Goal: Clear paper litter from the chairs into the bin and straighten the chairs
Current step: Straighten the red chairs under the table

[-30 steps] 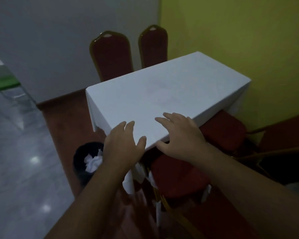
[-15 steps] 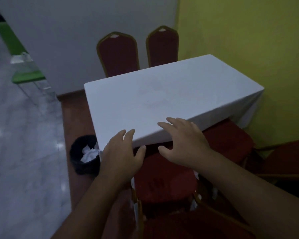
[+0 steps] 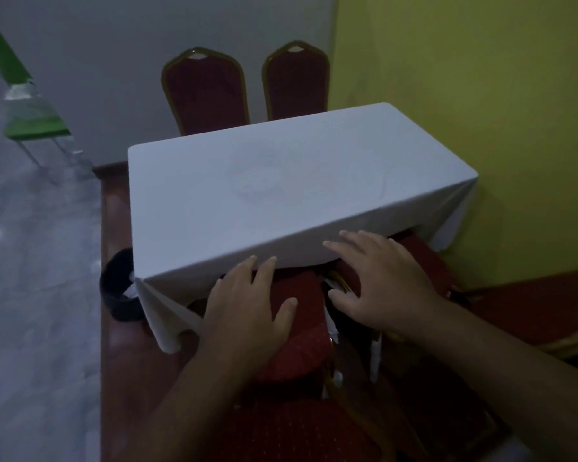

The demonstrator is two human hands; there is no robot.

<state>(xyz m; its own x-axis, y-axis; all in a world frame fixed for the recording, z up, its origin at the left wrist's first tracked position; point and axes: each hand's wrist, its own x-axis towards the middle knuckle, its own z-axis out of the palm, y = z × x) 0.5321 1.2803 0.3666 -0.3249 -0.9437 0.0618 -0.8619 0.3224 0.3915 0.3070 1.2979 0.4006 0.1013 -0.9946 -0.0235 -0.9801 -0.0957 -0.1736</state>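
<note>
Head view: both hands (image 3: 247, 305) (image 3: 381, 281) spread over red chair (image 3: 301, 328), bin (image 3: 117, 295) leftward.

I can't read any text, label, brand or number anywhere in my head view. The white tablecloth (image 3: 281, 195), red chairs (image 3: 207, 91) and both walls are plain, and the dim light blurs fine detail.
</note>
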